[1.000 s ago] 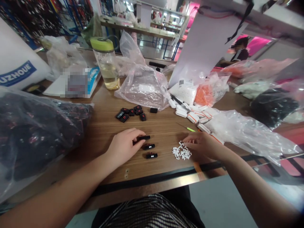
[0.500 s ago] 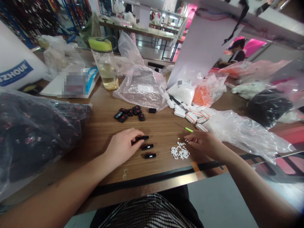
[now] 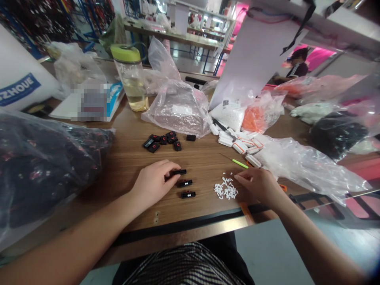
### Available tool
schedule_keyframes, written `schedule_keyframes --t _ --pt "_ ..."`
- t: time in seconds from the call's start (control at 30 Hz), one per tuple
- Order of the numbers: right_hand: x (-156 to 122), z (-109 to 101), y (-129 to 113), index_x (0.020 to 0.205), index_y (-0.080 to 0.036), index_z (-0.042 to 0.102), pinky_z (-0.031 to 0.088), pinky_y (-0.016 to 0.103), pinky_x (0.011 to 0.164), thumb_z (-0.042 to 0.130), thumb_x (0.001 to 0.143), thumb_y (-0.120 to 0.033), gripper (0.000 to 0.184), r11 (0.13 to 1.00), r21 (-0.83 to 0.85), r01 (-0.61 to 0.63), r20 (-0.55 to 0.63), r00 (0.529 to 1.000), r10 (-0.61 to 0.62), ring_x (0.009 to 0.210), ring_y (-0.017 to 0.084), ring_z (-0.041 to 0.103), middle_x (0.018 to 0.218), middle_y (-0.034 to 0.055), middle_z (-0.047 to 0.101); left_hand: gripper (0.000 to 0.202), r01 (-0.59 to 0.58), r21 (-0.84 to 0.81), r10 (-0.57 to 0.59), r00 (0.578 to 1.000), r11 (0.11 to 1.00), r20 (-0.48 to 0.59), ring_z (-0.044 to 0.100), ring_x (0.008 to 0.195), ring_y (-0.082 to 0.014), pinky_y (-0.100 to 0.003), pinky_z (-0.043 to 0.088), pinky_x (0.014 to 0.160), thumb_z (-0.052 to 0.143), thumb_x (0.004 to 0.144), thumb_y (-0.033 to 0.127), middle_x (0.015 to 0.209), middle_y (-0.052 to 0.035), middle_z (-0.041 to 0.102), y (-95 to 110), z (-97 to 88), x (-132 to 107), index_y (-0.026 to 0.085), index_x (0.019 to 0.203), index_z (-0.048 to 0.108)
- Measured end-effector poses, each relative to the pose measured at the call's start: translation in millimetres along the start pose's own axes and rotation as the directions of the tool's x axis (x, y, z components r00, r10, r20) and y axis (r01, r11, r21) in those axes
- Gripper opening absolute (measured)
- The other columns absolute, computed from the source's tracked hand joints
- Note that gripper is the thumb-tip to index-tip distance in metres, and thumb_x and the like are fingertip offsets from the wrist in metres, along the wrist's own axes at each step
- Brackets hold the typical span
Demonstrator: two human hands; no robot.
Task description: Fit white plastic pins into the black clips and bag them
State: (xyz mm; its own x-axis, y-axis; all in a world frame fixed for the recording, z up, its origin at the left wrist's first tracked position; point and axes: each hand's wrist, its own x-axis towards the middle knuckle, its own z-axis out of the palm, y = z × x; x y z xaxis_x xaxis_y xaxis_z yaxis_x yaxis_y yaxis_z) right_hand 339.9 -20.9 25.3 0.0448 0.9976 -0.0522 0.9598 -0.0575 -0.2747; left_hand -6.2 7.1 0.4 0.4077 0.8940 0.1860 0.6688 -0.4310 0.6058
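Note:
My left hand (image 3: 152, 182) rests on the wooden table (image 3: 124, 158), its fingers curled on the end of a small black connector (image 3: 179, 171). Two more black connectors (image 3: 187, 189) lie just below it. My right hand (image 3: 258, 183) lies beside a little heap of tiny white pieces (image 3: 226, 189), fingers drawn together at the heap's right edge; what they pinch is hidden. A thin green-tipped tool (image 3: 237, 162) lies above that hand.
Several black connectors (image 3: 163, 140) lie further back. White connectors (image 3: 240, 144) spill from clear bags (image 3: 308, 166). A dark-filled bag (image 3: 44, 158) is on the left. A lidded bottle (image 3: 132, 77) and another clear bag (image 3: 178, 107) stand behind. A person sits at far right.
My right hand has slid slightly down and right along the white heap's edge. My left hand stays on the black connector.

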Motion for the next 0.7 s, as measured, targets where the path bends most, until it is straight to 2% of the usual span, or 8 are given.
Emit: schedule_keyframes --t 0.13,0.23,0.3,0.33,0.43,0.5,0.6,0.7 --pt "-1 -1 -5 0.072 -0.022 0.077 0.043 0.028 0.053 0.062 0.079 -0.037 0.022 0.998 0.062 -0.034 0.005 0.999 0.033 0.06 0.018 0.065 0.068 0.0029 0.074 0.014 -0.009 0.002 0.009 1.0 1.0 -0.014 0.062 0.075 -0.015 -0.029 0.047 0.071 0.065 0.088 0.023 0.091 0.0014 0.069 2 0.4 -1 0.024 0.102 0.067" --pt "2 -7 -19 0.071 -0.021 0.075 0.044 0.027 0.052 0.064 0.078 -0.036 0.02 0.985 0.168 -0.026 0.006 1.0 0.025 0.055 0.016 0.062 0.064 0.0021 0.071 0.013 0.014 -0.002 -0.014 1.0 1.0 -0.019 0.061 0.075 -0.0149 -0.029 0.046 0.07 0.068 0.086 0.022 0.088 0.0021 0.068 4 1.5 -1 0.023 0.099 0.066" --pt "5 -11 -39 0.073 -0.021 0.073 0.045 0.027 0.054 0.064 0.079 -0.035 0.018 0.965 0.255 0.053 0.009 0.998 -0.057 0.056 0.015 0.06 0.065 0.0013 0.069 0.011 0.033 -0.005 -0.033 0.999 0.999 -0.02 0.06 0.074 -0.0148 -0.028 0.045 0.069 0.068 0.085 0.022 0.086 0.0027 0.067 5 2.2 0 0.023 0.096 0.065" --pt "8 -12 -51 0.074 -0.021 0.072 0.046 0.027 0.056 0.064 0.08 -0.034 0.017 0.943 0.306 0.13 0.006 0.99 -0.138 0.058 0.015 0.06 0.067 0.0011 0.069 0.011 0.038 -0.004 -0.038 0.999 0.999 -0.018 0.06 0.074 -0.0148 -0.028 0.045 0.069 0.069 0.085 0.021 0.085 0.0029 0.067 5 2.4 0 0.023 0.095 0.065" --pt "17 -9 -90 0.078 -0.021 0.071 0.049 0.028 0.071 0.064 0.084 -0.028 0.012 0.811 0.423 0.405 -0.044 0.903 -0.428 0.075 0.015 0.063 0.079 0.0015 0.068 0.009 0.041 -0.009 -0.041 0.999 0.999 -0.019 0.059 0.072 -0.0144 -0.027 0.043 0.067 0.068 0.085 0.021 0.084 0.0033 0.066 5 2.6 -1 0.023 0.093 0.064" --pt "25 -1 -113 0.078 -0.021 0.07 0.048 0.03 0.079 0.064 0.085 -0.024 0.009 0.742 0.439 0.508 -0.039 0.835 -0.549 0.081 0.015 0.062 0.083 0.0018 0.067 0.008 0.043 -0.021 -0.044 0.999 0.999 -0.018 0.058 0.069 -0.0137 -0.026 0.042 0.064 0.068 0.085 0.022 0.082 0.0036 0.065 5 2.1 -2 0.023 0.093 0.065" --pt "37 13 -134 0.078 -0.021 0.071 0.047 0.032 0.081 0.066 0.085 -0.021 0.009 0.693 0.434 0.576 -0.006 0.771 -0.637 0.081 0.015 0.061 0.084 0.0017 0.065 0.008 0.05 -0.028 -0.05 0.999 0.998 -0.013 0.057 0.069 -0.0139 -0.025 0.041 0.062 0.068 0.086 0.023 0.08 0.0035 0.064 6 1.0 -3 0.024 0.093 0.065" --pt "45 23 -139 0.078 -0.02 0.07 0.046 0.033 0.08 0.065 0.085 -0.02 0.009 0.686 0.423 0.592 0.008 0.754 -0.656 0.079 0.015 0.06 0.082 0.0016 0.064 0.006 0.053 -0.015 -0.053 0.998 0.998 -0.017 0.059 0.073 -0.0151 -0.026 0.042 0.064 0.069 0.085 0.023 0.081 0.003 0.065 7 0.5 -2 0.023 0.09 0.065"
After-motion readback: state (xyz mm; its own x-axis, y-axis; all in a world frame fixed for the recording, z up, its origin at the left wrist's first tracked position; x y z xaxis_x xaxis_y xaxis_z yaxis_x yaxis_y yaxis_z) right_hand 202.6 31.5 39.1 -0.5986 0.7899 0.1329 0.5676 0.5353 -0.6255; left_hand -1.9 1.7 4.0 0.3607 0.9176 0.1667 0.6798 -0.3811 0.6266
